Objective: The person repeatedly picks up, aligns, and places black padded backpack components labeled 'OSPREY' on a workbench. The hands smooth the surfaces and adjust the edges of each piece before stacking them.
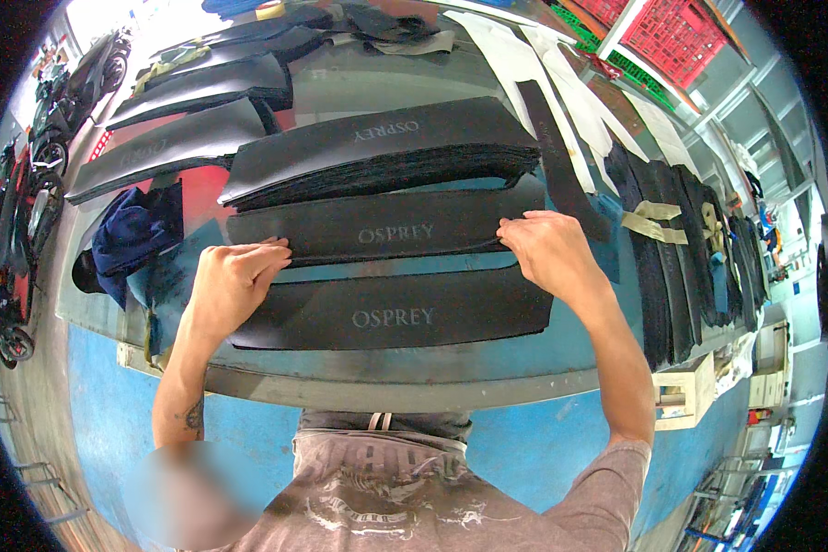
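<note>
Between my two hands lies a long black sheet panel with pale lettering on its face. My left hand is closed on its near left corner, fingertips pressed together at the edge. At the near right corner, my right hand pinches the same panel. Nearer to me, a second black panel with similar lettering lies flat on the table. Just beyond the held panel sits a thick stack of black panels, its layered edges showing.
More black panel stacks line the far left of the table. A dark blue cloth is crumpled at left. White strips and a narrow black strip lie at far right. Dark bundles tied with beige bands stand along the right.
</note>
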`<state>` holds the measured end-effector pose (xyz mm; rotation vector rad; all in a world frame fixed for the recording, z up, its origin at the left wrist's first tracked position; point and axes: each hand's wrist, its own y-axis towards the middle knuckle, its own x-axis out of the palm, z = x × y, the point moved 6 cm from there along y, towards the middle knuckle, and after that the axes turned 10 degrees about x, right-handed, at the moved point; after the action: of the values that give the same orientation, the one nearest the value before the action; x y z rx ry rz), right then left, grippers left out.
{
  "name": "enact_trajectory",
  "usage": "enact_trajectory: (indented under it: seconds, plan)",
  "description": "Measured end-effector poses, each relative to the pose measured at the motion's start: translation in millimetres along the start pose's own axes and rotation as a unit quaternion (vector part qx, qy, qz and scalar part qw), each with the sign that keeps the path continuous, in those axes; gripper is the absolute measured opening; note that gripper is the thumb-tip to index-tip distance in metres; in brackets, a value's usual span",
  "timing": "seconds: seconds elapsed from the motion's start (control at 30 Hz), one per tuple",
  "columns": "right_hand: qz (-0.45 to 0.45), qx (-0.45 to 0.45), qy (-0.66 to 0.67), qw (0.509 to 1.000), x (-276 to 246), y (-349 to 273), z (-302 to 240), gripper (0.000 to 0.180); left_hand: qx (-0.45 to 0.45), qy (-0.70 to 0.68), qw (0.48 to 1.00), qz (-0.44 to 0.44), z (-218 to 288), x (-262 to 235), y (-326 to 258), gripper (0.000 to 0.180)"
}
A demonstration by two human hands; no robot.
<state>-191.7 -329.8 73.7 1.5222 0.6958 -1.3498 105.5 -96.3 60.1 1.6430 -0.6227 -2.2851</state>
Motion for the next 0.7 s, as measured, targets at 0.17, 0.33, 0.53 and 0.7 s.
enact_trajectory:
  seconds: [0.17, 0.33, 0.53, 0.7]
  plan:
    - [-0.045, 0.09, 0.106, 0.989, -11, 1, 11, 0.011, -0.043, -0.073, 0.996, -0.019, -4, -7, 8, 0.012]
    - [0.108, 0.121, 0.232, 0.959, -32, -10, 23, 0.015, -0.05, -0.077, 0.993, 0.07, 1, -24, 11, 0.014]
    - [0.221, -0.038, 0.049, 0.973, -66, -80, -37, 0.028, 0.09, 0.043, 0.989, 0.106, 43, -43, -47, 0.019]
    - [0.021, 0.014, 0.089, 0.996, -15, -109, -46, 0.038, 0.057, 0.0, 0.998, -0.001, 49, -16, -78, 0.025]
